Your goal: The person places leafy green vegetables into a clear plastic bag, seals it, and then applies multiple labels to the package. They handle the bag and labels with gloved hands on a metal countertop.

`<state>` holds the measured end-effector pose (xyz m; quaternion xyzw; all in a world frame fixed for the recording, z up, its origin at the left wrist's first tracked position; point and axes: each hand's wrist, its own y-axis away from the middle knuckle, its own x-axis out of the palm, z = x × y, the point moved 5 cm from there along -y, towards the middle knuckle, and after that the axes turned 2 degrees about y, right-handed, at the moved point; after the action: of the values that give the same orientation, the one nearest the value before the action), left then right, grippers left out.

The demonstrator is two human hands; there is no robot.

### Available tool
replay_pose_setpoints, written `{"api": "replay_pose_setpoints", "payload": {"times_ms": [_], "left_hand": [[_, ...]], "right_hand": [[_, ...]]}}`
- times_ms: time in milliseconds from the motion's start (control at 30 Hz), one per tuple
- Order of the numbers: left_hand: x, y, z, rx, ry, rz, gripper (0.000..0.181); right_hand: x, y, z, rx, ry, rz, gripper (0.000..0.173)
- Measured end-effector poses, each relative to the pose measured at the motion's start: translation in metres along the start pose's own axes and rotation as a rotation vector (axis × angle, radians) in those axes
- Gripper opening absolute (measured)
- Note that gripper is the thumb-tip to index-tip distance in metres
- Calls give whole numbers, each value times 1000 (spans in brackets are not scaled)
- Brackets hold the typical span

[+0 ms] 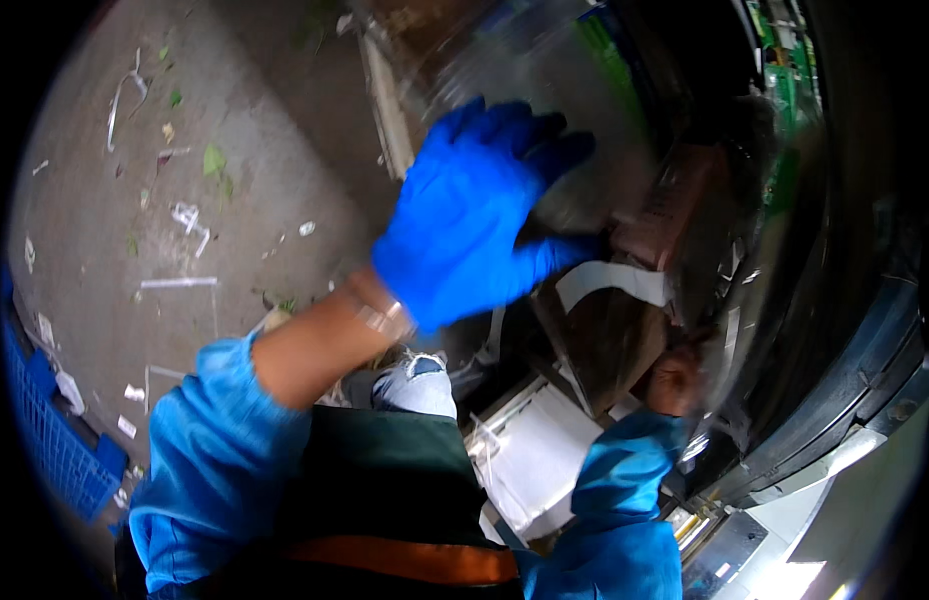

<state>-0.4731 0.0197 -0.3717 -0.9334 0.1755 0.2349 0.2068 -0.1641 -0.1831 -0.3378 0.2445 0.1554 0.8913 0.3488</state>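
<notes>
My left hand (472, 202), in a blue glove, is spread over a blurred clear plastic bag or sheet (577, 97). Its fingers point up and to the right, and its thumb reaches toward a pinkish-brown box (671, 202) that bears writing. Whether the palm touches the plastic cannot be told. My right hand (674, 379), bare and blurred, is low at the right beside a brown cardboard piece (614, 337). Its fingers are in shadow, so what they hold cannot be made out. A curved white strip (613, 281) lies between the box and the cardboard.
Paper scraps, white strips and green leaves (214, 160) litter the concrete floor (262, 187). A blue plastic crate (52, 435) is at the lower left. Below the cardboard sits a white box (543, 450). A dark curved edge (832, 397) runs along the right, with green packages (783, 97) beyond.
</notes>
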Motion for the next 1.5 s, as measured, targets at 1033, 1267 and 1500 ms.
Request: {"api": "replay_pose_setpoints", "payload": {"times_ms": [1033,1267,1500], "left_hand": [[76,-38,78,157,-474,-110,47],[74,-39,72,130,-394,-100,44],[71,-38,77,97,-385,-94,42]], "right_hand": [[160,-51,-36,-169,608,955,46],[231,-324,40,-989,1733,187,34],[185,-422,31,-655,1867,186,45]]}}
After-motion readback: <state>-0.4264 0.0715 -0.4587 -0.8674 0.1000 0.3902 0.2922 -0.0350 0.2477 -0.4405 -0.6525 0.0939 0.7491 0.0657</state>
